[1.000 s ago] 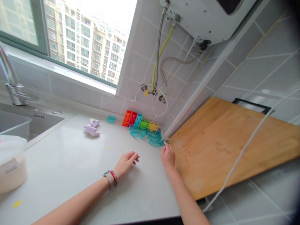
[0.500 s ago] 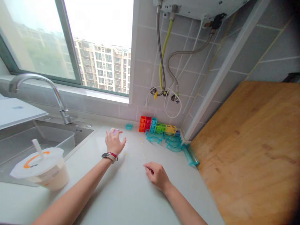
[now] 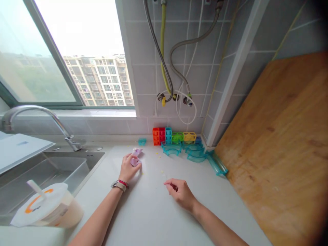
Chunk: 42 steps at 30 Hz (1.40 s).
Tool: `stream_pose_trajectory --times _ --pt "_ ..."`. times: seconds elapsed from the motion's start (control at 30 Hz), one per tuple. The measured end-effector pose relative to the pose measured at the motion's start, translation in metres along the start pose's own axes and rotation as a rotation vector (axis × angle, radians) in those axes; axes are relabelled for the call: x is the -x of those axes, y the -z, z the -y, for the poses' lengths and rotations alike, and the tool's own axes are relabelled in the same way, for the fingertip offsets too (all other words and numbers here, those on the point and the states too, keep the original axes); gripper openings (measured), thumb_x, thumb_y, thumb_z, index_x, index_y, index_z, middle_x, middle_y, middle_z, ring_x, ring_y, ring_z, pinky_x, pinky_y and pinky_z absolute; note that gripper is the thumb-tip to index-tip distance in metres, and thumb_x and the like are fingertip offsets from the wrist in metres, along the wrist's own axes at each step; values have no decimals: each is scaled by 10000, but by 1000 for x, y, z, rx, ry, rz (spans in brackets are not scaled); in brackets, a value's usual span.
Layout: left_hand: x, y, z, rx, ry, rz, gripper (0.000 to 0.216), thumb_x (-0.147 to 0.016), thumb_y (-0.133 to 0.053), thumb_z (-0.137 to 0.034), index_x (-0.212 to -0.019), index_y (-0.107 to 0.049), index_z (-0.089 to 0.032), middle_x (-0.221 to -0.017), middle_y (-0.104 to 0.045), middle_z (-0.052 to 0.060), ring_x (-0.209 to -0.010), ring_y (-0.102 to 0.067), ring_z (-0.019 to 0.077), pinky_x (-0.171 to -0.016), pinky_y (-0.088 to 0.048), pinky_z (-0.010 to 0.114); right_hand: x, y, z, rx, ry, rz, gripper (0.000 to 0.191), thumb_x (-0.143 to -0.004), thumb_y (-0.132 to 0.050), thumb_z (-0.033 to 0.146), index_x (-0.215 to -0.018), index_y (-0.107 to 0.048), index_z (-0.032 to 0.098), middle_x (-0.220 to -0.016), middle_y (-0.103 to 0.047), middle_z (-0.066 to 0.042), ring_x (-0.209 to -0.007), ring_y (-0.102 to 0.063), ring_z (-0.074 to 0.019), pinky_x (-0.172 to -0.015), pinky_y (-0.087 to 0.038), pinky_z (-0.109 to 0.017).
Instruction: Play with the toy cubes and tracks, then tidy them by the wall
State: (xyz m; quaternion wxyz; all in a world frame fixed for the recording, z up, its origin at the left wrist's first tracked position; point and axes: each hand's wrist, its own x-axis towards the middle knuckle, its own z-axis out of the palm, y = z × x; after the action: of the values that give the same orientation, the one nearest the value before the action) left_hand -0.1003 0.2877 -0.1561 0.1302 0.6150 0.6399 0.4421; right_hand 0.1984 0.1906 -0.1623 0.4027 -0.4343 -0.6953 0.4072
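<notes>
My left hand (image 3: 129, 168) is over the counter with its fingers and thumb curled round a pale purple crumpled piece (image 3: 135, 162), which looks like a wrapper or thin cloth. Part of the piece shows beyond the fingertips and part is hidden beneath them. To the right, my right hand (image 3: 181, 194) hovers low above the white counter (image 3: 153, 212), thumb and fingers pinched together. Whether anything small is in that pinch cannot be made out. Tiny yellow crumbs (image 3: 162, 172) are scattered between the two hands.
Along the wall stand red blocks (image 3: 159, 136), a green block (image 3: 177, 137), a yellow block (image 3: 190, 137) and teal curved track pieces (image 3: 172, 148). A lidded drink cup (image 3: 61, 212) stands at left by the sink (image 3: 96, 157). A wooden board (image 3: 276, 143) leans at right.
My left hand has come down and closed round the purple piece, with more of that piece now showing. The right hand keeps its pinch. The camera view has shifted.
</notes>
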Motion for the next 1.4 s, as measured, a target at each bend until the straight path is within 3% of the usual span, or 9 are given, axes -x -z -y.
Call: stream_pose_trajectory --times 0.2,0.33,0.5,0.77,0.87,0.97,1.1,1.27,1.4 --pt "33 -12 -62 451 -25 295 329 -804 -735 -383 -1053 -584 -229 -1418 -556 121 -1201 -649 274 -972 -567 427 -8 8 4 -220 -82 -194 333 -903 -630 431 -1159 -708 232 -848 -622 -2 -624 -537 -125 -558 -433 -247" --pt "60 -13 -97 1155 291 657 345 -825 -759 -309 -1107 -571 -241 -1269 -676 91 -1188 -677 269 -1127 -461 500 -13 21 7 -522 -164 -320 618 -832 -702 539 -1368 -516 294 -1129 -599 -40 -657 -608 -123 -490 -466 -228" --pt "77 -20 -105 1358 510 849 304 -829 -743 -343 -1097 -633 -253 -1155 -727 55 -1134 -706 262 -1168 -425 499 -14 32 11 -689 -159 -241 402 -858 -708 557 -1079 -621 233 -969 -647 -26 -744 -655 -151 -569 -512 -231" --pt "74 -25 -100 1295 615 821 409 -919 -636 -540 -1223 -649 -266 -1339 -675 65 -1181 -678 244 -1022 -551 409 -11 31 14 -760 -242 -205 496 -779 -818 487 -1132 -573 238 -936 -688 -15 -738 -659 -151 -573 -517 -222" --pt "75 -25 -105 1271 546 821 515 -912 -619 -610 -1310 -605 -285 -1414 -632 92 -1174 -677 261 -973 -571 424 -11 29 13 -759 -268 -222 506 -759 -830 482 -1089 -532 241 -939 -684 -11 -743 -667 -155 -584 -539 -234" --pt "78 -27 -108 1211 446 793 585 -867 -722 -541 -1368 -541 -299 -1436 -606 116 -1084 -703 250 -906 -590 421 -12 27 10 -726 -257 -232 516 -739 -842 465 -1049 -493 245 -934 -669 1 -746 -669 -154 -595 -553 -243" --pt "81 -33 -109 1024 428 617 584 -784 -838 -395 -1275 -562 -243 -1227 -690 99 -930 -729 211 -838 -605 388 -12 24 5 -670 -217 -229 579 -676 -881 417 -1034 -450 266 -1016 -619 13 -805 -672 -166 -614 -576 -265" --pt "80 -37 -106 1048 401 492 557 -704 -889 -307 -1167 -591 -227 -1116 -695 47 -1053 -710 247 -967 -582 475 -13 20 -1 -546 -89 -258 592 -647 -896 327 -1074 -491 263 -1158 -597 -22 -976 -663 -185 -765 -574 -276" --pt "77 -33 -104 1073 324 457 585 -712 -880 -288 -1207 -573 -232 -1309 -658 89 -1157 -662 272 -994 -575 521 -12 18 -4 -515 -73 -205 685 -677 -882 297 -1233 -481 291 -1245 -575 -47 -1010 -681 -195 -766 -568 -277"
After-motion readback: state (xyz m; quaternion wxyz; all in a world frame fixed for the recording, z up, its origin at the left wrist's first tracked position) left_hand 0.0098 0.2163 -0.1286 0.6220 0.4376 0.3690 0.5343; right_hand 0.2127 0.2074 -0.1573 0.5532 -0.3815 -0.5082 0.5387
